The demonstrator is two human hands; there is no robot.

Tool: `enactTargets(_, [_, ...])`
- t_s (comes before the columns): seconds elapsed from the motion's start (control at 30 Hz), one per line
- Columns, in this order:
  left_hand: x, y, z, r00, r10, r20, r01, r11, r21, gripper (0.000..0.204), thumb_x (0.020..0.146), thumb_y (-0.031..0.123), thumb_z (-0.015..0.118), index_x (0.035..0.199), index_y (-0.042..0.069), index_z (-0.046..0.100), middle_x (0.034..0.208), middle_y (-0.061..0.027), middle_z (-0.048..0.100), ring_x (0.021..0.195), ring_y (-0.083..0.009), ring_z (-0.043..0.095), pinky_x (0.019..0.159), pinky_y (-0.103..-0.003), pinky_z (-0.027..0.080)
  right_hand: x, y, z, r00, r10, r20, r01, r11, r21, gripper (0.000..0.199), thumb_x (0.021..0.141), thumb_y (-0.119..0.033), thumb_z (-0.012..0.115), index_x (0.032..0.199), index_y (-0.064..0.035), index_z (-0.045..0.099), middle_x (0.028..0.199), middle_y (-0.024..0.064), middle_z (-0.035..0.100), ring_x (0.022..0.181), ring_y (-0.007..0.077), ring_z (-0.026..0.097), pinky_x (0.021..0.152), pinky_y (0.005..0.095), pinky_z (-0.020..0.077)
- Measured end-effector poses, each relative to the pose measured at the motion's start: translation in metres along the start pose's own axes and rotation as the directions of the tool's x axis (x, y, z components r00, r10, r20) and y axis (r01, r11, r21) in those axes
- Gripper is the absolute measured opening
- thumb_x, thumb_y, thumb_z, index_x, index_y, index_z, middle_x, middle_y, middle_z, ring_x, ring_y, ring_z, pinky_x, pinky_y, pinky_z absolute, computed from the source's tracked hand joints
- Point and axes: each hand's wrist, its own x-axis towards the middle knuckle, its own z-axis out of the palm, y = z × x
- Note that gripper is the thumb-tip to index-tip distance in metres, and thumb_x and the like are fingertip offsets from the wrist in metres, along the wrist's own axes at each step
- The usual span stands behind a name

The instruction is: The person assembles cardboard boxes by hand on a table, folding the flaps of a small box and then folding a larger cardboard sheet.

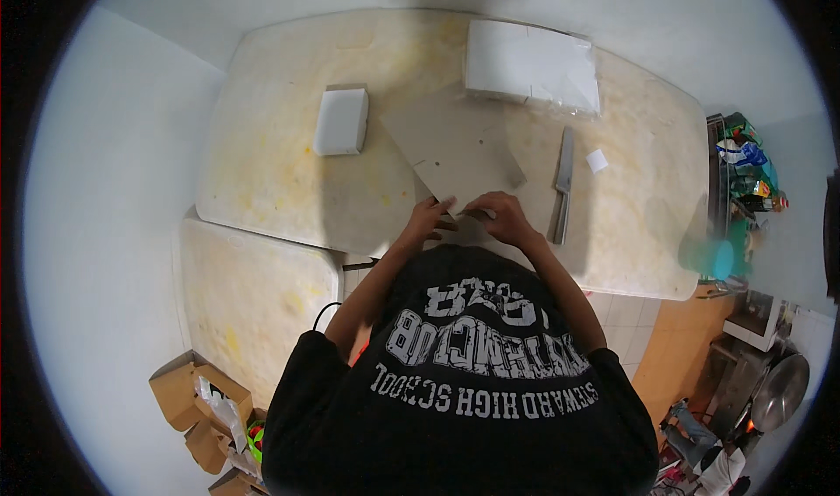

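A flat grey-brown cardboard sheet [455, 142] with a few small dark marks lies at an angle on the table in front of me. My left hand [429, 221] is closed on the near edge of the cardboard, thumb stretched toward the middle. Just to its right, my right hand [500, 216] bends its fingers round the near right part of the same sheet, and a small folded edge shows between the hands. My fingertips are partly hidden. A large knife [563, 181] lies to the right of the sheet, handle toward me, apart from both hands.
A small white box [341, 122] sits left of the cardboard. At the far side lies a plastic-wrapped white stack [534, 63]. A small white paper square [597, 161] is right of the knife. The stained white table [647, 225] adjoins a lower one [254, 277]; opened cardboard boxes [179, 395] stand lower left.
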Motion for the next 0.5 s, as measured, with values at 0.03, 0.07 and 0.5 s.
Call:
enactTargets(0.03, [0.004, -0.005, 0.001, 0.998, 0.063, 0.001, -0.062, 0.981, 0.184, 0.037, 0.09, 0.032, 0.064, 0.113, 0.003, 0.057, 0.102, -0.0105, 0.065, 0.082, -0.0225, 0.069, 0.067, -0.036, 0.047, -0.001, 0.0, 0.003, 0.999, 0.019, -0.026, -0.019, 1.0, -0.017, 0.01, 0.078, -0.005, 0.07, 0.088, -0.0043, 0.071, 0.085, 0.0127, 0.07, 0.079, 0.0294, 0.068, 0.07, 0.0366, 0.0528])
enactTargets(0.07, [0.006, -0.008, 0.002, 0.992, 0.123, 0.013, -0.12, 0.925, 0.361, 0.04, 0.091, 0.033, 0.064, 0.115, 0.002, 0.059, 0.105, -0.0126, 0.066, 0.086, -0.0228, 0.069, 0.069, -0.036, 0.046, -0.002, 0.001, 0.006, 0.998, 0.037, -0.053, -0.039, 0.999, -0.034, 0.009, 0.079, -0.007, 0.07, 0.088, -0.0033, 0.071, 0.084, 0.0138, 0.07, 0.077, 0.03, 0.068, 0.069, 0.037, 0.0532])
enactTargets(0.5, [0.004, -0.006, 0.001, 0.998, 0.056, 0.04, -0.068, 0.902, 0.427, 0.036, 0.089, 0.036, 0.067, 0.102, 0.002, 0.064, 0.099, -0.0069, 0.068, 0.089, -0.0178, 0.069, 0.071, -0.032, 0.045, 0.005, -0.006, 0.016, 0.915, 0.37, -0.162, -0.384, 0.92, -0.072, 0.024, 0.079, -0.023, 0.073, 0.076, -0.0013, 0.064, 0.071, 0.0158, 0.067, 0.067, 0.031, 0.067, 0.063, 0.0377, 0.0524])
